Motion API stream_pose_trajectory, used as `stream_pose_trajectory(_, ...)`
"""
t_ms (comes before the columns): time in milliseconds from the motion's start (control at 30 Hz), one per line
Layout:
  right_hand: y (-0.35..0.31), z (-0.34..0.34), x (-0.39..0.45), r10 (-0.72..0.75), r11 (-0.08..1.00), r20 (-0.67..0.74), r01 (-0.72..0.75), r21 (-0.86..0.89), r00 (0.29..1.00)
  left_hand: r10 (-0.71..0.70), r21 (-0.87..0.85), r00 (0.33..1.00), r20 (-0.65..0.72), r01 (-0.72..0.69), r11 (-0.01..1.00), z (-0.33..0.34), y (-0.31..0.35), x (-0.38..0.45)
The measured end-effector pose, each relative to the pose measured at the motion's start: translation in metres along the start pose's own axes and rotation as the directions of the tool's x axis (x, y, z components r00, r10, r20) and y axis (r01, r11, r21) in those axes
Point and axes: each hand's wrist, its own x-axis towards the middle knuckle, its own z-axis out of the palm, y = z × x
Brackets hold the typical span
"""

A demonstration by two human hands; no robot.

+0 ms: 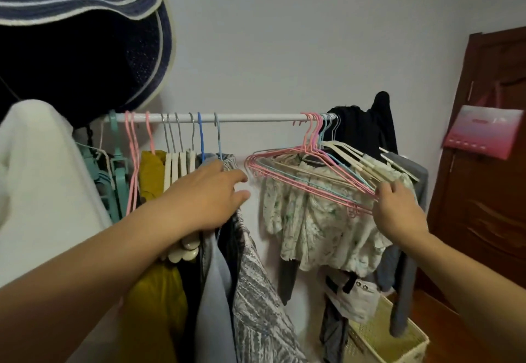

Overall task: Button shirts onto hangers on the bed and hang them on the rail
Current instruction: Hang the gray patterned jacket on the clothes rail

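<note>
A white rail (256, 118) runs across the wall. On its left part hang several garments, among them a grey patterned shirt (256, 291), a pale blue one (213, 300) and a mustard one (150, 174). My left hand (210, 194) rests with straight fingers against the top of the grey patterned shirt. On the rail's right part hang several empty pink hangers (299, 180), tilted to the left, over a floral top (318, 226). My right hand (398, 206) pinches the right ends of those pink hangers.
A navy sun hat (85, 21) hangs at the upper left above a white garment (37, 163). Dark clothes (361, 129) fill the rail's right end. A cream laundry basket (398, 337) stands on the floor below. A brown door (489, 163) carries a pink bag (484, 132).
</note>
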Motion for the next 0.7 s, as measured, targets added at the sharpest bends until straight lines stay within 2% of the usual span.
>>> stream_pose_trajectory(67,0.001,0.005,0.005,0.016,0.997,0.078,-0.010,-0.077,0.997,0.004,0.094,0.993,0.121,-0.015,0.995,0.001,0.006,0.007)
stream_pose_trajectory(167,-0.003,0.013,0.007,0.065,0.987,0.152,-0.041,-0.155,0.986,-0.023,0.322,0.990,0.138,-0.023,0.946,0.002,0.004,0.010)
stream_pose_trajectory(267,-0.001,0.020,0.010,0.055,0.993,0.110,-0.042,-0.114,0.992,-0.076,0.315,0.986,0.151,0.025,0.949,0.000,-0.011,0.012)
stream_pose_trajectory(367,-0.011,0.019,0.013,-0.025,0.999,0.069,0.022,0.039,0.997,-0.082,0.211,0.993,0.090,0.062,0.975,0.006,-0.023,0.010)
stream_pose_trajectory(467,-0.036,0.004,0.016,-0.072,0.961,0.142,0.031,0.273,0.987,-0.047,0.164,0.998,0.041,0.040,0.986,0.011,-0.020,0.009)
stream_pose_trajectory(533,-0.053,-0.009,0.018,-0.070,0.850,0.239,-0.068,0.522,0.968,-0.033,0.149,0.999,0.042,0.027,0.989,0.010,-0.018,0.010)
stream_pose_trajectory(600,-0.068,-0.018,0.018,-0.093,0.663,0.377,-0.225,0.714,0.922,-0.031,0.151,0.998,0.049,0.023,0.988,0.009,-0.015,0.010)
stream_pose_trajectory(633,-0.074,-0.022,0.016,-0.110,0.611,0.403,-0.258,0.748,0.909,-0.025,0.155,0.999,0.047,0.018,0.988,0.009,-0.014,0.009)
stream_pose_trajectory(700,-0.084,-0.029,0.013,-0.101,0.590,0.354,-0.231,0.774,0.930,-0.018,0.168,0.999,0.032,0.012,0.986,0.011,-0.013,0.008)
